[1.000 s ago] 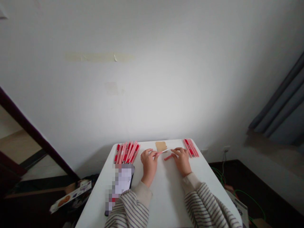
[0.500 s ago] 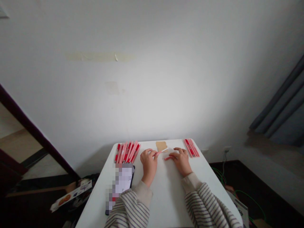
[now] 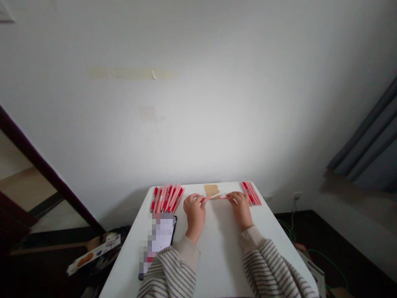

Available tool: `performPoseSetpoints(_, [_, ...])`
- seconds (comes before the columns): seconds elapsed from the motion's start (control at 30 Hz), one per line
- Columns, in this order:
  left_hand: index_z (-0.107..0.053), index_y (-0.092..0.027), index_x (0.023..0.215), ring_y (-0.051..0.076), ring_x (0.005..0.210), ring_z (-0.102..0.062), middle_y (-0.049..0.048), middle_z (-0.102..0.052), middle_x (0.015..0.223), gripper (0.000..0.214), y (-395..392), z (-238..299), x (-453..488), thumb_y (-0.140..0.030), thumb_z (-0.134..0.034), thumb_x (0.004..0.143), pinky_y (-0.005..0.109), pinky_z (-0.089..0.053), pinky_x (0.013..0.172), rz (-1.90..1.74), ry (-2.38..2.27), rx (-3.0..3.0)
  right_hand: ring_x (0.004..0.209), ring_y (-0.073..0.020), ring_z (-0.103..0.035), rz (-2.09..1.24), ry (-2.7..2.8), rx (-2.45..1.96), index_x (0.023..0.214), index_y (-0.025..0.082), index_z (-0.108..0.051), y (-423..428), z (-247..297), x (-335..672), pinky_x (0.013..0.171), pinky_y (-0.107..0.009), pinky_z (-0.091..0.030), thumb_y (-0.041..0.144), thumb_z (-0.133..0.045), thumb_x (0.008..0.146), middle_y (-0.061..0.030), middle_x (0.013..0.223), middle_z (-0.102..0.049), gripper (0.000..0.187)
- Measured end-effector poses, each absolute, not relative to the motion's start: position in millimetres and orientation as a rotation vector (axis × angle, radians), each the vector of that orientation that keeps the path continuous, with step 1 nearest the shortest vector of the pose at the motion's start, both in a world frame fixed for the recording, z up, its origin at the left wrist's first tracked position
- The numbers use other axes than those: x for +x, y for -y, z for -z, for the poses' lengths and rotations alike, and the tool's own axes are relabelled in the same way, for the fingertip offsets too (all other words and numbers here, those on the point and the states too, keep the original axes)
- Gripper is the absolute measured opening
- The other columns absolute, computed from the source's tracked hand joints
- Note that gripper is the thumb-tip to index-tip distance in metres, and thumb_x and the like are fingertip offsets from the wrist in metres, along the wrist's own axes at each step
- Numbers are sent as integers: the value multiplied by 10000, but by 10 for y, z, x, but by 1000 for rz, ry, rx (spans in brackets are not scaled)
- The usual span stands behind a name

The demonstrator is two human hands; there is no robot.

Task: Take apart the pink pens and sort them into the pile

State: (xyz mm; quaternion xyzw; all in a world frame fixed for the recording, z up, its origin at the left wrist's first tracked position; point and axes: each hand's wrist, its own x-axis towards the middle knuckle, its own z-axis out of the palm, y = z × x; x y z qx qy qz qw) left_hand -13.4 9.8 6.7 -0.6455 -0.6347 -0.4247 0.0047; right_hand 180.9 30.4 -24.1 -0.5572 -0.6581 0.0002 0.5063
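Note:
My left hand (image 3: pixel 196 213) pinches a pink pen part with a thin white refill (image 3: pixel 215 195) sticking out of it to the right. Closed on a short pink pen piece (image 3: pixel 223 197), my right hand (image 3: pixel 242 209) is level with the left, and the piece points at the refill's tip. Whether the two parts touch cannot be made out. A tan patch (image 3: pixel 211 190) lies on the table just beyond the fingers. At the left is a bunch of several pink and red pens (image 3: pixel 166 198); a smaller group of pens (image 3: pixel 250 193) lies beside my right hand.
A phone (image 3: pixel 159 244), its screen pixelated, lies on the white table (image 3: pixel 217 265) by my left forearm. The wall (image 3: pixel 201 124) rises behind the table's far edge. Boxes (image 3: pixel 93 254) and green cables (image 3: pixel 290 227) are on the floor at the sides.
My right hand has raised its pink piece and turned it toward the white refill. My left hand has stayed nearly in place with its pen part.

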Motion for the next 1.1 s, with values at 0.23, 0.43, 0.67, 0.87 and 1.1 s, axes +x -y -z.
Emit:
performPoseSetpoints(0.23, [-717, -234, 869, 220, 995, -533, 59, -638, 1009, 150, -102, -66, -148, -316, -598, 830, 382, -393, 903, 1355, 1978, -2015, 897, -248, -498, 41, 1522, -1393, 903, 214, -717, -279, 202, 1830, 827, -388, -348, 444, -406, 948, -96, 911, -686, 390])
performPoseSetpoints(0.43, [-716, -244, 878, 217, 987, -526, 59, -632, 1008, 157, -107, -34, -155, -325, -590, 835, 382, -392, 895, 1363, 1940, -2032, 906, -254, -501, 20, 1542, -1398, 911, 217, -724, -268, 190, 1826, 827, -395, -349, 430, -424, 942, -99, 914, -684, 370])
performPoseSetpoints(0.67, [-725, -250, 875, 210, 978, -527, 61, -630, 1004, 161, -115, -32, -141, -341, -599, 834, 374, -396, 886, 1371, 1928, -2071, 918, -247, -503, -8, 1588, -1365, 920, 226, -726, -264, 191, 1801, 836, -400, -363, 440, -444, 938, -93, 926, -664, 354])
performPoseSetpoints(0.87, [-731, -260, 872, 212, 1002, -516, 54, -623, 1012, 164, -94, -44, -108, -362, -611, 827, 383, -395, 916, 1392, 1912, -2103, 953, -243, -487, -20, 1637, -1311, 935, 244, -721, -248, 199, 1753, 850, -397, -388, 385, -481, 935, -81, 937, -654, 278])
performPoseSetpoints(1.1, [-729, -259, 891, 216, 1027, -503, 57, -612, 1032, 146, -90, -17, -98, -320, -614, 824, 392, -396, 938, 1375, 1877, -2128, 950, -237, -496, -45, 1674, -1276, 942, 252, -712, -218, 160, 1721, 843, -390, -413, 334, -500, 928, -76, 935, -645, 228])
